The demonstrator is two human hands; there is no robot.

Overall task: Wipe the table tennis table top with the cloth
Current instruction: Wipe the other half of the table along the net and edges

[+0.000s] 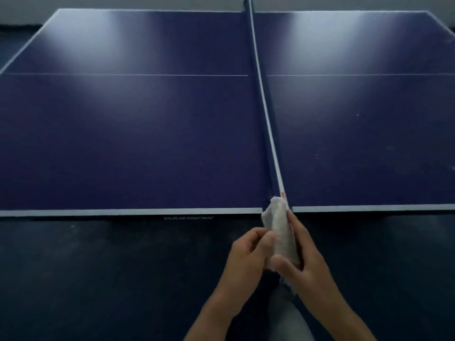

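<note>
The white cloth (279, 225) is not on the counter (147, 143). It is held up in both hands just in front of the near edge, folded into a narrow upright bundle. Its top corner overlaps the near end of the net (264, 107) in this view, but I cannot tell whether the 2 touch.

The left grip (246, 252) has its fingers curled and pinches the cloth's left side. The right grip (305, 257) grasps the other side, with fingers laid along the cloth and the thumb pressed across its lower end.

The counter top is dark blue, edged in white, with a thin white centre line (123, 75) running across both halves. Soft patches of light glare lie on the far part. A few pale specks dot the half to the right of the net. Lettering (188, 218) below the near edge is too blurred to read. The dark floor (98, 279) lies underneath, and a grey trouser leg (285, 311) shows between the forearms.
</note>
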